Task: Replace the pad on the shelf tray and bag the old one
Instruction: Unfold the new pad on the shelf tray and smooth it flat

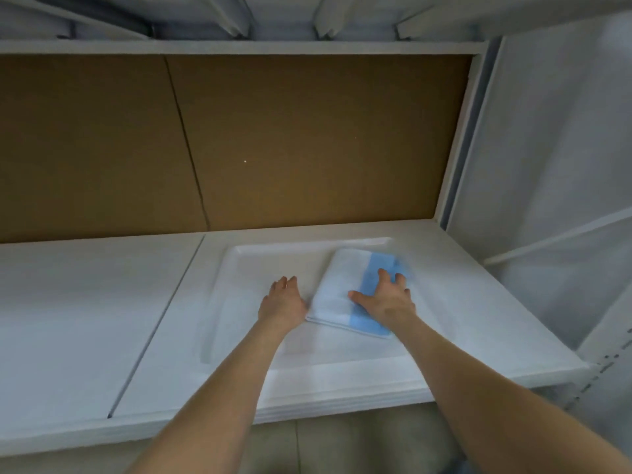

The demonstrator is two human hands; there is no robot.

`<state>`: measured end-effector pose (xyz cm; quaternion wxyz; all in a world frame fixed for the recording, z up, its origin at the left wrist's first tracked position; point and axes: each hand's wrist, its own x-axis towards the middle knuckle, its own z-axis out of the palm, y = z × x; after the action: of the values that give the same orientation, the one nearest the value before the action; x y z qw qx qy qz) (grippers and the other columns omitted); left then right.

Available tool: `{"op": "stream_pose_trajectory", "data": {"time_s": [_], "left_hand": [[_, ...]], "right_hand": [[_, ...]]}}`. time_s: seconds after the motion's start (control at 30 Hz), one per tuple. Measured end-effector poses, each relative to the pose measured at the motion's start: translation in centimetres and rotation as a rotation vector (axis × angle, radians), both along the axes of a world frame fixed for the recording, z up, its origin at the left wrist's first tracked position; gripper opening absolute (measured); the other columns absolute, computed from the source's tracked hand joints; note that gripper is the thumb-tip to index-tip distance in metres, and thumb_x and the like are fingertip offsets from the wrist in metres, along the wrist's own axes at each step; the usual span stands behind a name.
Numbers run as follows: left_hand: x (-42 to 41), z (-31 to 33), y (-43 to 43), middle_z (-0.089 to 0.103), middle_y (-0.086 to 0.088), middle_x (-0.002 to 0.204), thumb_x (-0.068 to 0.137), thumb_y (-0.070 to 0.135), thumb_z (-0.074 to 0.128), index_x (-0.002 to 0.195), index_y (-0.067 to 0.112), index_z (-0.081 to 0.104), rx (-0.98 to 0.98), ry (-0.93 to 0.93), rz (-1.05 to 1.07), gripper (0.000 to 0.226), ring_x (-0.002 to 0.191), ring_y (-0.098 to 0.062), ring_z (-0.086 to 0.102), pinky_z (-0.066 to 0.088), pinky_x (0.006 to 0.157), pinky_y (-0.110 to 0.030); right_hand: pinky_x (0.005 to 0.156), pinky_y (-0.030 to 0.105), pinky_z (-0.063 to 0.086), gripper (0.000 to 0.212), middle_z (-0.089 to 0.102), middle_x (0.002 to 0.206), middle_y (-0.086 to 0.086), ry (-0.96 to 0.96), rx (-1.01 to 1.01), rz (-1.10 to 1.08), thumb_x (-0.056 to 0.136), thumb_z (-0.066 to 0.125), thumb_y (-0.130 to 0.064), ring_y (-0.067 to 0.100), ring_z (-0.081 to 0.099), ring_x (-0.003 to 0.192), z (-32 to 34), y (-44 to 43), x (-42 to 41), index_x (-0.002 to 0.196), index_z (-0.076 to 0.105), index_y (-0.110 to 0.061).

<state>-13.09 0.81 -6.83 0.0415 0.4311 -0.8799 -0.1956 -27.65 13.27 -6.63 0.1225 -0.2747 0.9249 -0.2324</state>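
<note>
A folded white-and-blue pad [338,285] lies in the right part of the shallow white tray [239,268] on the shelf [85,319]. The right hand [386,302] presses flat on it, fingers spread. The left hand [282,302] rests on the tray at the pad's left edge, fingers straight and grasping nothing. A brown back panel [307,138] closes the rear, an upper shelf [239,46] hangs overhead, and a white upright [458,148] stands at the right.

A smooth white tray [246,302] with a faint sheen, seemingly plastic, is seen at the lower centre of the frame. On the folded pad [337,282] a soft, matt, paper-like white face is shown beside a smoother blue backing strip. The shelf board [85,302] at the lower left is finished in smooth matt white. The back panel [307,138] across the middle is rendered brown, matt and fibreboard-like.
</note>
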Motion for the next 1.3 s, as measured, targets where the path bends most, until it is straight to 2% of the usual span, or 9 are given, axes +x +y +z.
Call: {"op": "stream_pose_trajectory", "data": {"time_s": [0.2,0.47,0.6,0.7,0.77,0.9,1.0,1.13,1.3], "left_hand": [[-0.6,-2.3,-0.8,0.011,-0.008,0.159,0.101,0.027,0.029,0.148,0.011,0.023,-0.037,-0.191,-0.079,0.050,0.146,-0.024,0.013,0.017,0.117,-0.042],[0.5,-2.3,1.0,-0.001,-0.003,0.161,0.104,0.027,0.027,0.152,0.017,0.013,0.002,-0.183,-0.114,0.052,0.149,-0.019,0.002,0.007,0.119,-0.040],[1.1,-1.6,2.1,0.005,-0.004,0.161,0.103,0.027,0.029,0.152,0.018,0.017,0.087,-0.105,-0.091,0.051,0.148,-0.019,0.008,0.009,0.120,-0.037],[1.5,-0.5,2.7,0.024,-0.006,0.157,0.098,0.031,0.045,0.149,0.019,0.028,0.208,0.145,-0.019,0.055,0.142,-0.021,0.028,0.023,0.114,-0.030],[1.7,-0.1,3.3,0.027,-0.002,0.154,0.091,0.038,0.058,0.148,0.024,0.030,0.195,0.264,-0.089,0.066,0.140,-0.019,0.032,0.027,0.112,-0.029],[0.6,-0.1,4.9,0.013,0.009,0.158,0.077,0.047,0.072,0.149,0.036,0.025,0.085,0.097,-0.293,0.087,0.144,-0.011,0.021,0.023,0.116,-0.029],[-0.7,-0.8,5.4,0.011,0.010,0.159,0.078,0.046,0.071,0.148,0.034,0.028,0.063,0.016,-0.270,0.083,0.145,-0.011,0.019,0.023,0.117,-0.029],[-1.7,-1.5,6.0,0.021,0.008,0.158,0.086,0.046,0.063,0.144,0.031,0.039,0.001,0.039,-0.198,0.065,0.144,-0.011,0.024,0.020,0.115,-0.024],[-1.8,-1.5,6.7,0.037,0.000,0.151,0.098,0.036,0.047,0.139,0.021,0.048,-0.020,0.172,-0.168,0.044,0.139,-0.016,0.035,0.025,0.108,-0.021]], "right_hand": [[0.105,0.043,0.029,0.086,0.027,0.142,0.010,0.063,0.096,0.016,0.075,0.055,-0.073,0.034,0.036,0.126,-1.4,-0.8,-0.4,0.141,0.028,-0.025],[0.107,0.043,0.029,0.081,0.028,0.140,0.013,0.086,0.142,0.063,0.078,0.052,-0.072,0.034,0.036,0.126,-1.7,1.1,-0.2,0.138,0.030,-0.023],[0.111,0.042,0.029,0.084,0.026,0.145,0.012,-0.026,0.083,0.067,0.079,0.056,-0.068,0.033,0.033,0.132,-1.7,2.4,-0.5,0.143,0.029,-0.021],[0.108,0.037,0.036,0.078,0.027,0.145,0.011,-0.187,-0.102,0.026,0.085,0.058,-0.057,0.031,0.043,0.129,-0.7,3.2,-1.6,0.147,0.029,-0.019],[0.104,0.034,0.037,0.064,0.031,0.144,0.015,-0.207,-0.208,-0.032,0.093,0.054,-0.045,0.033,0.047,0.125,-0.2,3.4,-2.3,0.146,0.033,-0.016],[0.103,0.035,0.040,0.044,0.040,0.139,0.021,-0.250,-0.261,-0.194,0.099,0.042,-0.023,0.037,0.049,0.122,-0.8,3.8,-3.1,0.141,0.039,-0.011],[0.102,0.035,0.038,0.040,0.046,0.138,0.023,-0.307,-0.283,-0.208,0.099,0.040,-0.016,0.037,0.046,0.126,-1.6,4.1,-3.2,0.137,0.042,-0.003],[0.099,0.035,0.038,0.040,0.051,0.134,0.022,-0.384,-0.358,-0.195,0.101,0.036,-0.027,0.036,0.049,0.123,-1.9,4.3,-3.6,0.130,0.048,-0.001],[0.096,0.035,0.037,0.062,0.054,0.130,0.016,-0.526,-0.465,-0.157,0.100,0.026,-0.052,0.032,0.051,0.118,-1.9,4.7,-4.1,0.131,0.051,-0.004]]}}
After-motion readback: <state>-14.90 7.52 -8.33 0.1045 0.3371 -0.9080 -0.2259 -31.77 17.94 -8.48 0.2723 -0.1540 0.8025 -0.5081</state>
